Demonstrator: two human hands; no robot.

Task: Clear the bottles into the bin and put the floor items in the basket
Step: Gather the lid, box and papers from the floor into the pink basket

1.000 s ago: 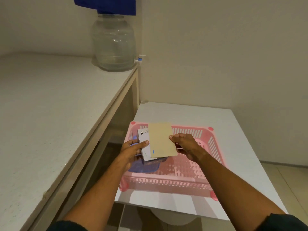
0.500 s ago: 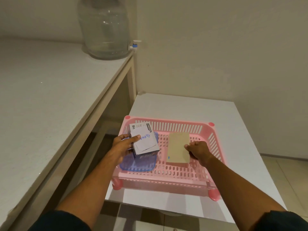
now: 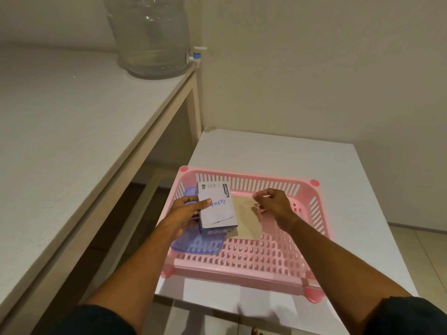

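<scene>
Left hand [image 3: 185, 215] grips white box [image 3: 216, 209]; right hand [image 3: 274, 204] hovers loosely curled, holding nothing.

You have one pink basket [image 3: 244, 274], one white box [image 3: 216, 209], one brown card [image 3: 248, 220], one blue lid [image 3: 197, 245], one water jar [image 3: 148, 35], two hands.

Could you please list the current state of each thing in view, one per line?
Pink basket: upright on the white table.
Tan card: flat on the basket floor, released.
White box: gripped by the left hand, above the basket.
Blue lid: under the box, in the basket's left side.
Right hand: loosely curled, holding nothing.
Water jar: upright on the counter.
</scene>
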